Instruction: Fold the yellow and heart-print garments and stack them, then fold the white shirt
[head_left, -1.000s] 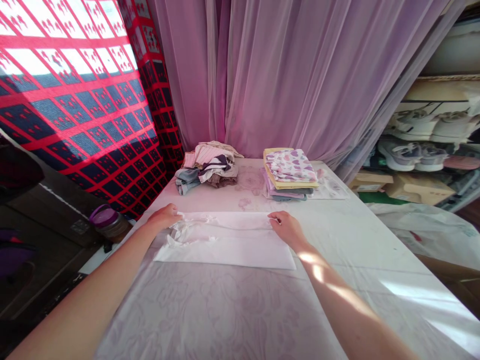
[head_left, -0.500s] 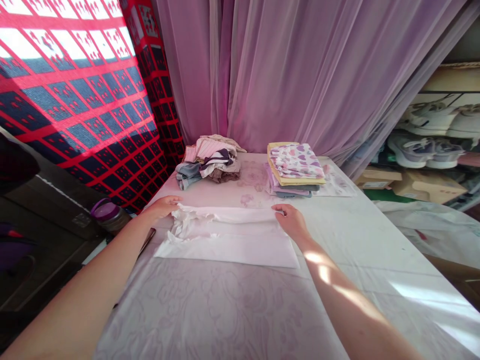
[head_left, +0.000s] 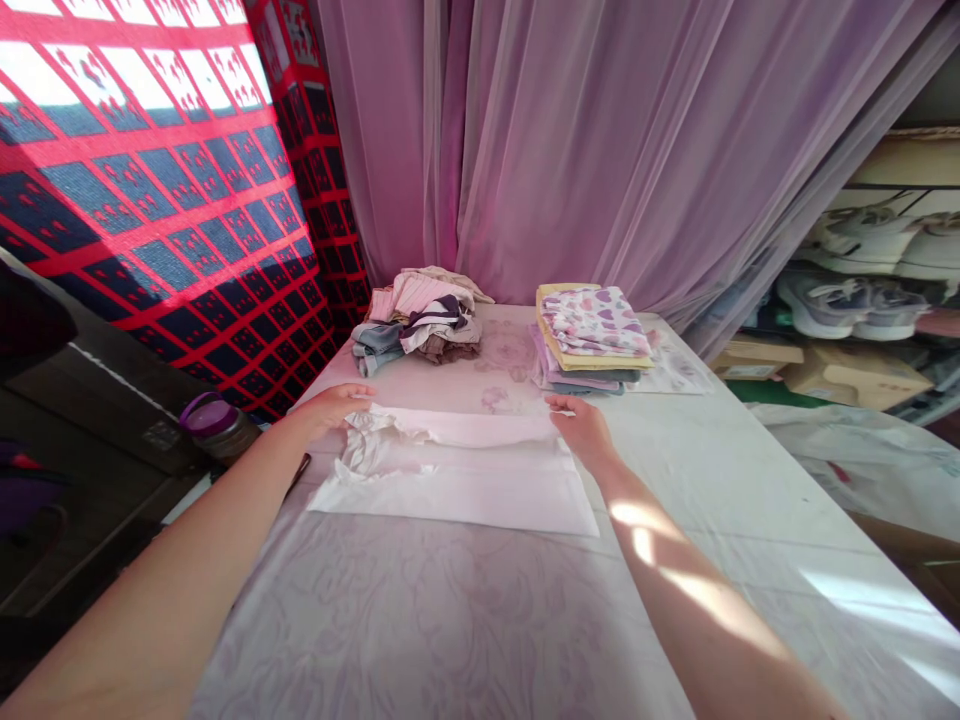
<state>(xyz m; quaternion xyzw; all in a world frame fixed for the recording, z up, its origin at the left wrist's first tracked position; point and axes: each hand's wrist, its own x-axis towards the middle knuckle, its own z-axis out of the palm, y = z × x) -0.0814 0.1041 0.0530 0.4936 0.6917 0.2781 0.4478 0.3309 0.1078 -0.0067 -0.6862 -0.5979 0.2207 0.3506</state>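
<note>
A white garment (head_left: pixel 480 485) with a ruffled, crumpled left end lies folded lengthwise on the table in front of me. My left hand (head_left: pixel 339 408) pinches its far left corner beside the ruffles. At the far right corner, my right hand (head_left: pixel 583 428) has thumb and fingers closed on the edge. The far strip of cloth between both hands is slightly raised, while the near edge lies flat on the tablecloth (head_left: pixel 435 620).
Behind the garment, a loose heap of clothes (head_left: pixel 427 320) sits at the left and a neat stack of folded clothes (head_left: pixel 592 335) at the right. A purple-lidded jar (head_left: pixel 214 420) stands beyond the table's left edge. Shoes (head_left: pixel 847 300) and boxes fill a shelf at right.
Both hands have shifted slightly away from me, and the garment's far edge has lifted a little with them. The near edge, heap and stack stay in place.
</note>
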